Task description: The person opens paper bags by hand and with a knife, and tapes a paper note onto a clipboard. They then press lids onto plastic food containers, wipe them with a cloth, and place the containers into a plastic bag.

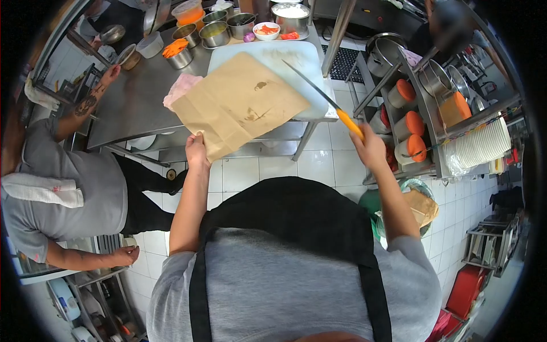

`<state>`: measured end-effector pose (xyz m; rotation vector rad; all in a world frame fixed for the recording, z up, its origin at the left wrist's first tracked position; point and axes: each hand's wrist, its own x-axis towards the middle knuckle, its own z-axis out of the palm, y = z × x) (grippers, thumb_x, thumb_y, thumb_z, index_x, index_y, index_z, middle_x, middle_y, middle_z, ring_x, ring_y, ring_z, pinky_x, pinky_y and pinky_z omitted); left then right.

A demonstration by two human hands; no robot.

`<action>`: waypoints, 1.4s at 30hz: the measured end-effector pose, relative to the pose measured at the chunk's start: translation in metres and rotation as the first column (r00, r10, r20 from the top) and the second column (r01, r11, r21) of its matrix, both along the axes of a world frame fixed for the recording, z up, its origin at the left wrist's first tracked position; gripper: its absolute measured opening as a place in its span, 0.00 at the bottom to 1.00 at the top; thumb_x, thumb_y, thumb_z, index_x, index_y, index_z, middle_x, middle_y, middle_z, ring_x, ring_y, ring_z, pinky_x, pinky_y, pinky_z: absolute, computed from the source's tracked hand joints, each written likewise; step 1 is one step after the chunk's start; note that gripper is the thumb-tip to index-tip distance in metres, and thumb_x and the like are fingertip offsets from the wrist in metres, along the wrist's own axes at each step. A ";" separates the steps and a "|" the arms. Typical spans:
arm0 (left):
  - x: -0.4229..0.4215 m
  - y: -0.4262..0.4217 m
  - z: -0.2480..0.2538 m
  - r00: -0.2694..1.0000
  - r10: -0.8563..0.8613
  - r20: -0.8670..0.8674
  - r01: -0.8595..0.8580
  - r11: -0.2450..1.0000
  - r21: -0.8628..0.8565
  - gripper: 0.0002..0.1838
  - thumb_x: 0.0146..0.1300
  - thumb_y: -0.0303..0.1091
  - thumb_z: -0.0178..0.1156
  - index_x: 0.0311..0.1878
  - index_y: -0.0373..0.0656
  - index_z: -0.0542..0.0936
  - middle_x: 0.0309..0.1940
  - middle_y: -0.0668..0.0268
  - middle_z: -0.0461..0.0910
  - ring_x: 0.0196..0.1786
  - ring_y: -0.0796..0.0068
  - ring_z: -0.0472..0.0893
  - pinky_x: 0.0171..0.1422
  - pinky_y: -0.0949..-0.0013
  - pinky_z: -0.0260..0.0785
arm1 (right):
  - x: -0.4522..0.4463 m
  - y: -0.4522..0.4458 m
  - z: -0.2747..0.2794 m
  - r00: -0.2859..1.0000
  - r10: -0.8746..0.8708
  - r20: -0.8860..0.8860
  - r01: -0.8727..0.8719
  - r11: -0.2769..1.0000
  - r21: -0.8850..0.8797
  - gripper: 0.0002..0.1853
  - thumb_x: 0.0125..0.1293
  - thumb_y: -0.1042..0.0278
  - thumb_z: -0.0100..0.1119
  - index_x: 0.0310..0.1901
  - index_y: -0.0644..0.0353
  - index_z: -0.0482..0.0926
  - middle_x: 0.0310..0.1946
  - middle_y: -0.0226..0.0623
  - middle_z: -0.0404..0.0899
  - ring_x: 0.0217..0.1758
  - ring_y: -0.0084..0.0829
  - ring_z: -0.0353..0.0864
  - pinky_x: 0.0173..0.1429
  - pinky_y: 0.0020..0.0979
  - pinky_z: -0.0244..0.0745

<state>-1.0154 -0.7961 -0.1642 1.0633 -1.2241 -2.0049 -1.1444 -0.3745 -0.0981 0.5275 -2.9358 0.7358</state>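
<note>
My left hand (196, 149) pinches the near corner of a brown paper bag (242, 102), which has dark stains on it. The bag spreads over the white cutting board (228, 54) and past its front edge. In my right hand (370, 146) is a knife (347, 121) with a yellow handle, its long thin blade pointing up and left over the board's right side. A pink cloth (181, 88) sticks out beside the bag's left edge. Whatever lies under the bag is hidden.
Metal containers of food (215, 34) and a white bowl (266, 31) line the back of the steel table (128, 108). On the left a co-worker (74, 176) stands close. A shelf with orange-lidded tubs (409, 124) is at right, above a lined bin (407, 188).
</note>
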 end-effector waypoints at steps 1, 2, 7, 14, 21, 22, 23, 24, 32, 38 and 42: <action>-0.001 -0.001 0.001 1.000 0.001 -0.012 0.000 1.000 0.028 0.05 0.70 0.30 0.47 0.38 0.41 0.67 0.34 0.61 0.77 0.35 0.68 0.80 0.38 0.60 0.78 | 0.021 0.023 -0.009 0.999 0.009 -0.031 -0.010 1.000 -0.027 0.18 0.60 0.55 0.58 0.45 0.59 0.73 0.31 0.48 0.79 0.35 0.50 0.79 0.39 0.45 0.71; -0.002 -0.002 0.002 1.000 0.000 -0.005 0.000 0.999 0.041 0.05 0.70 0.30 0.47 0.38 0.41 0.67 0.35 0.60 0.77 0.35 0.67 0.80 0.38 0.60 0.78 | 0.039 0.044 -0.019 0.998 0.015 -0.063 -0.019 0.998 -0.054 0.18 0.59 0.55 0.60 0.45 0.58 0.73 0.30 0.46 0.78 0.35 0.49 0.78 0.39 0.44 0.71; -0.007 -0.006 0.003 0.998 -0.048 -0.043 0.053 0.993 0.108 0.06 0.70 0.29 0.46 0.36 0.41 0.66 0.35 0.60 0.75 0.35 0.68 0.79 0.40 0.60 0.78 | 0.102 0.098 -0.046 0.985 0.044 -0.164 -0.042 0.999 0.014 0.17 0.57 0.55 0.61 0.44 0.56 0.74 0.34 0.39 0.78 0.38 0.42 0.77 0.43 0.38 0.68; -0.010 -0.014 -0.001 0.996 -0.065 -0.063 0.071 0.992 0.109 0.06 0.70 0.29 0.46 0.35 0.41 0.66 0.33 0.62 0.74 0.33 0.69 0.77 0.40 0.62 0.77 | 0.114 0.112 -0.061 0.987 -0.031 -0.161 0.039 0.998 0.046 0.18 0.56 0.54 0.62 0.44 0.55 0.74 0.34 0.38 0.78 0.38 0.41 0.77 0.42 0.38 0.67; -0.009 -0.026 -0.015 0.994 -0.100 -0.045 0.103 0.992 0.074 0.08 0.71 0.31 0.43 0.46 0.37 0.67 0.41 0.58 0.76 0.40 0.63 0.80 0.46 0.59 0.76 | 0.111 0.119 -0.059 0.980 -0.053 -0.193 0.059 0.998 0.025 0.17 0.56 0.55 0.63 0.44 0.54 0.74 0.34 0.37 0.79 0.38 0.41 0.77 0.42 0.38 0.67; -0.009 -0.028 -0.018 0.993 -0.113 -0.033 0.115 0.991 0.062 0.12 0.72 0.31 0.41 0.52 0.35 0.68 0.45 0.56 0.77 0.44 0.61 0.81 0.49 0.58 0.76 | 0.111 0.119 -0.058 0.980 -0.058 -0.190 0.064 0.998 0.024 0.18 0.56 0.55 0.63 0.44 0.54 0.75 0.34 0.37 0.79 0.38 0.41 0.77 0.42 0.38 0.67; -0.008 -0.029 -0.020 0.995 -0.101 -0.012 0.102 0.993 0.054 0.12 0.72 0.31 0.41 0.51 0.35 0.68 0.45 0.55 0.77 0.44 0.61 0.81 0.49 0.58 0.76 | 0.111 0.119 -0.057 0.981 -0.056 -0.185 0.061 0.998 0.020 0.18 0.56 0.55 0.63 0.44 0.55 0.75 0.34 0.37 0.79 0.38 0.41 0.77 0.42 0.38 0.67; -0.008 -0.028 -0.020 0.996 -0.089 0.008 0.088 0.995 0.045 0.12 0.72 0.31 0.41 0.51 0.35 0.68 0.45 0.55 0.77 0.43 0.61 0.81 0.49 0.58 0.76 | 0.110 0.117 -0.055 0.982 -0.053 -0.182 0.057 0.998 0.016 0.18 0.56 0.55 0.63 0.43 0.55 0.75 0.34 0.37 0.79 0.38 0.40 0.77 0.42 0.38 0.67; -0.006 -0.028 -0.017 0.996 -0.088 -0.018 0.089 0.994 0.059 0.11 0.72 0.32 0.40 0.49 0.36 0.68 0.45 0.55 0.77 0.43 0.60 0.81 0.47 0.58 0.77 | 0.103 0.116 -0.054 0.978 -0.031 -0.205 0.038 0.999 0.033 0.18 0.55 0.56 0.63 0.43 0.55 0.75 0.33 0.37 0.78 0.38 0.41 0.77 0.43 0.38 0.68; -0.003 -0.029 -0.017 0.993 -0.115 0.011 0.115 0.992 0.047 0.11 0.72 0.32 0.41 0.51 0.37 0.68 0.45 0.55 0.77 0.43 0.60 0.81 0.48 0.57 0.76 | 0.101 0.117 -0.052 0.982 -0.010 -0.186 0.017 0.999 0.035 0.17 0.55 0.56 0.63 0.43 0.55 0.75 0.33 0.37 0.78 0.38 0.41 0.77 0.43 0.38 0.68; -0.003 -0.034 -0.023 0.993 -0.118 0.006 0.118 0.992 0.046 0.11 0.72 0.32 0.41 0.50 0.38 0.68 0.45 0.56 0.77 0.43 0.60 0.81 0.47 0.57 0.76 | 0.102 0.115 -0.050 0.983 -0.009 -0.182 0.015 0.999 0.031 0.17 0.55 0.56 0.63 0.43 0.55 0.75 0.33 0.37 0.78 0.37 0.41 0.77 0.42 0.38 0.67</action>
